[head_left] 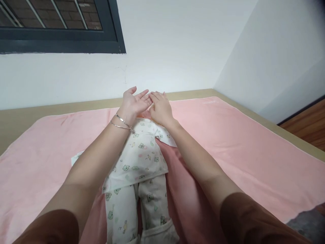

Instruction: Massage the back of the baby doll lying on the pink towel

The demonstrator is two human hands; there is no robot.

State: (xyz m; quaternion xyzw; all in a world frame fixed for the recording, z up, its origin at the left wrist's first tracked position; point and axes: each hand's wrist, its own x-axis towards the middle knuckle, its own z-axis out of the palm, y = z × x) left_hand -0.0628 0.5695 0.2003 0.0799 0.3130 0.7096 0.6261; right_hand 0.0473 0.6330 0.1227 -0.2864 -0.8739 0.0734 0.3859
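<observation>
The pink sheet and barred window suggest a home

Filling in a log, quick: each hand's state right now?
Left hand: open, palm up, nothing visible in it.
Right hand: palm down, underside hidden; can't tell if open or holding something.

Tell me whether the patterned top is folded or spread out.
Spread out: the patterned top extends unfolded down to its hem, which overlaps the patterned trousers, with a sleeve out to the right.

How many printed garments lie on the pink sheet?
2: the top, between the arms, and the trousers, below its hem, toward the camera. Others may be hidden behind the arms.
</observation>
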